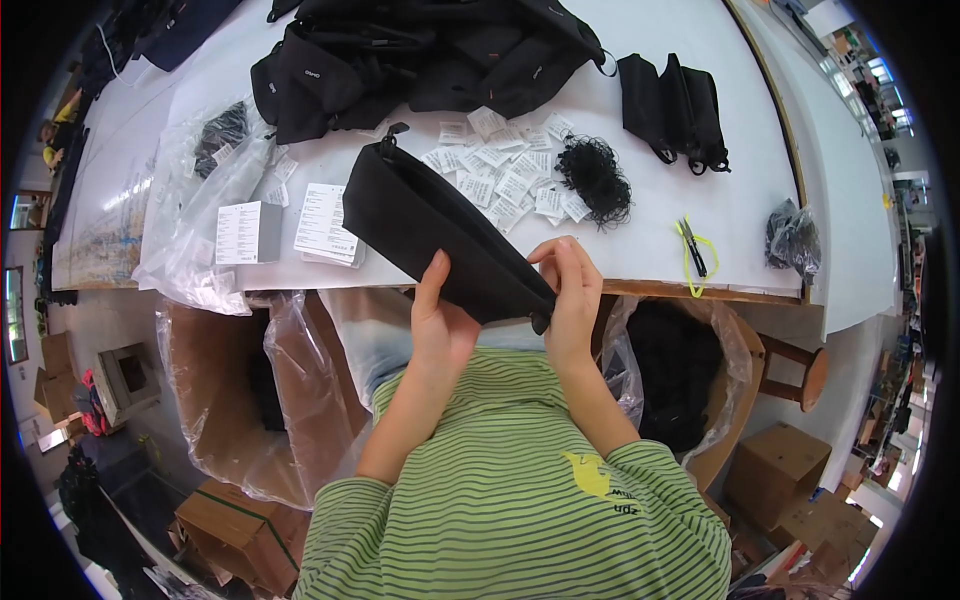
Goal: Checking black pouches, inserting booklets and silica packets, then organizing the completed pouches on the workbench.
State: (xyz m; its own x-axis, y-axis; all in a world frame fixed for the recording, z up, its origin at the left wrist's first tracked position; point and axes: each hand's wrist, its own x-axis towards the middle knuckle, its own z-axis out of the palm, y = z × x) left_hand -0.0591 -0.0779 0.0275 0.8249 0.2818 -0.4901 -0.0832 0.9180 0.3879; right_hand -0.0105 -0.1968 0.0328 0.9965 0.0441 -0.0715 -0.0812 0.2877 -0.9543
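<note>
Head view: a black pouch (415,220) is held by fingers of the left hand (440,328) and right hand (572,298); if loosened, it could be dropped past the near edge of the worktop (750,215)

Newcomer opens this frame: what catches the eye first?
The black pouch, tilted over the table's near edge, gripped by the left hand, with the right hand at its right end. Next, the scattered white tags just beyond, with a tangle of black strings to their right. Behind them sits a big heap of black bags.
</note>
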